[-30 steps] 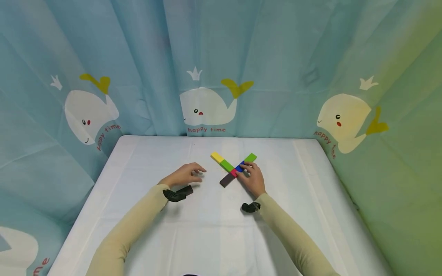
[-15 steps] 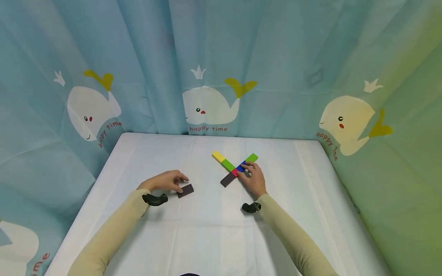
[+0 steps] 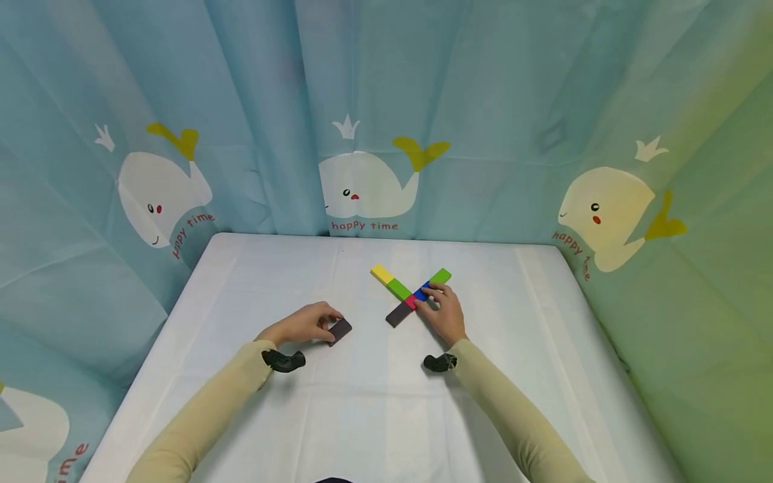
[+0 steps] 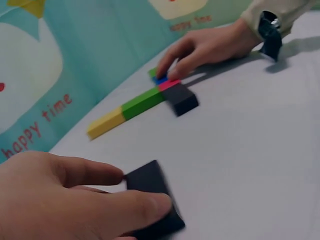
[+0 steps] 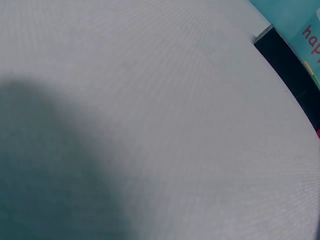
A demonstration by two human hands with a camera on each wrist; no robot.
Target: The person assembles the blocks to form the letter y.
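I see my left hand [image 3: 300, 324] pinching a dark block [image 3: 340, 331] flat on the tabletop [image 3: 362, 402], left of the cross [image 3: 410, 295]; my right hand [image 3: 443, 314] rests there, fingers relaxed on the blue block [image 3: 421, 293].

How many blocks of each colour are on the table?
Yellow block: 1
Green blocks: 2
Red block: 1
Blue block: 1
Dark brown blocks: 2
Total: 7 blocks, one dark brown one pinched by the left hand.

"happy time" on whale curtain [image 3: 362, 226]
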